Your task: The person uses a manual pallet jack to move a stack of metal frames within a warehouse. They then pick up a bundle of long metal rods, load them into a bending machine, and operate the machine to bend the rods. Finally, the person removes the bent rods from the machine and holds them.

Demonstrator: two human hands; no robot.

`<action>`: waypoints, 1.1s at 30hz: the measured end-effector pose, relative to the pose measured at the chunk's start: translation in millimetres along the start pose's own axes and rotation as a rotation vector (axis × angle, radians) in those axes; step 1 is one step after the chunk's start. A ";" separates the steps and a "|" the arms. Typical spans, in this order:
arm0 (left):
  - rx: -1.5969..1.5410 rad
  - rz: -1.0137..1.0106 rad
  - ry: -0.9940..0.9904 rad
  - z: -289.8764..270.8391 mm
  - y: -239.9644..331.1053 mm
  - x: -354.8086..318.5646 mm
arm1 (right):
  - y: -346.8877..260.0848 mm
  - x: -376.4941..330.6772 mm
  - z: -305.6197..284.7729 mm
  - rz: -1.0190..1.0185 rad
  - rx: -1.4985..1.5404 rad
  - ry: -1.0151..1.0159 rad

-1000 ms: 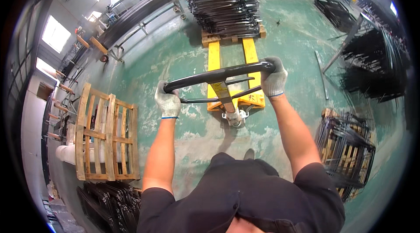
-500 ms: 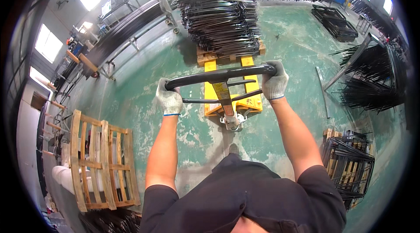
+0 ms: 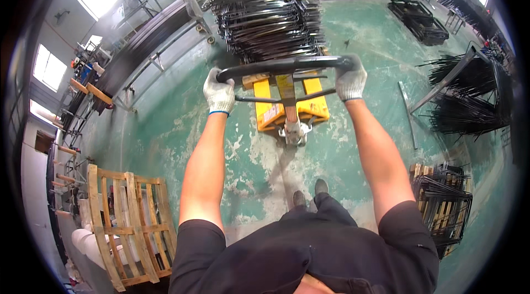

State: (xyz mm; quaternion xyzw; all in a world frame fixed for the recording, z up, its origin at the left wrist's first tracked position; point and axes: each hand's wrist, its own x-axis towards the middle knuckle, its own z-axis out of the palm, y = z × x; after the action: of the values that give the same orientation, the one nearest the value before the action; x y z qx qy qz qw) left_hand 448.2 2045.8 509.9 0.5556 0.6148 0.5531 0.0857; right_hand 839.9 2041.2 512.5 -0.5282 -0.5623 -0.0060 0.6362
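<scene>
Wooden pallet at lower left sat lower and nearer the frame edge than 1 s before; view swung w/ the person. Left hand and right hand, gloved, fingers clamped on black handle throughout. Yellow pallet jack w/ stacked black metal frames appeared nearer: load likely mid-haul.

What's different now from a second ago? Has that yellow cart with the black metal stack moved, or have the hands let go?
The view has swung: the wooden pallets standing on the left now sit lower in the picture, and the yellow pallet jack with its stack of black metal frames appears higher and more central. Nothing was let go. The left hand and right hand, both gloved, still grip the black handle loop.
</scene>
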 end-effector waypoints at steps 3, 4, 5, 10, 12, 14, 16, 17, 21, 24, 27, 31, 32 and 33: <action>0.008 0.009 0.011 3.5 5.1 -3.5 | 16.5 8.7 5.3 -0.014 0.084 -0.023; 0.025 0.023 0.015 1.0 5.5 -10.1 | 13.4 4.0 3.4 -0.044 0.090 -0.017; 0.012 0.043 0.031 -2.2 6.6 -16.0 | 9.4 -0.7 0.0 -0.055 0.093 -0.036; -0.003 0.118 -0.033 -26.5 20.2 -63.4 | -3.8 -29.1 -32.0 -0.028 0.175 -0.165; -0.012 0.146 -0.064 -36.4 11.2 -94.5 | -1.8 -47.1 -58.4 0.086 0.080 -0.327; -0.020 0.198 -0.129 -44.2 22.7 -127.9 | 2.6 -56.9 -93.9 0.029 0.115 -0.563; -0.053 0.239 -0.175 -56.9 14.2 -163.3 | -13.5 -62.5 -122.4 -0.026 0.117 -0.871; 0.002 0.260 -0.228 -62.4 15.5 -176.6 | -22.5 -59.2 -132.4 -0.105 0.044 -1.081; 0.131 0.375 -0.396 -63.9 -11.5 -228.3 | -52.8 -64.6 -134.7 -0.069 -0.217 -1.661; 0.245 0.418 -0.518 -55.4 -3.0 -257.2 | -27.6 -85.3 -123.7 0.080 -0.331 -1.739; 0.367 0.391 -0.603 -47.5 -6.8 -281.9 | -16.6 -95.8 -108.5 0.420 -0.379 -1.805; 0.623 0.379 -0.989 -34.9 -8.7 -298.8 | 27.1 -152.1 -93.1 0.282 -0.473 -1.791; 0.646 0.362 -1.042 -35.7 -10.8 -308.9 | 24.0 -157.3 -92.6 0.392 -0.456 -1.845; 0.658 0.361 -1.029 -34.6 -19.4 -313.3 | 19.7 -156.4 -94.1 0.370 -0.326 -1.793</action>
State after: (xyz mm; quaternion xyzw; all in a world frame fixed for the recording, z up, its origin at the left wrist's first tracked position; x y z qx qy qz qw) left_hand 527.2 1786.3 348.3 0.8423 0.5295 0.0036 0.1005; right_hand 861.0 1894.3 404.4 -0.4994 -0.7430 0.4270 -0.1271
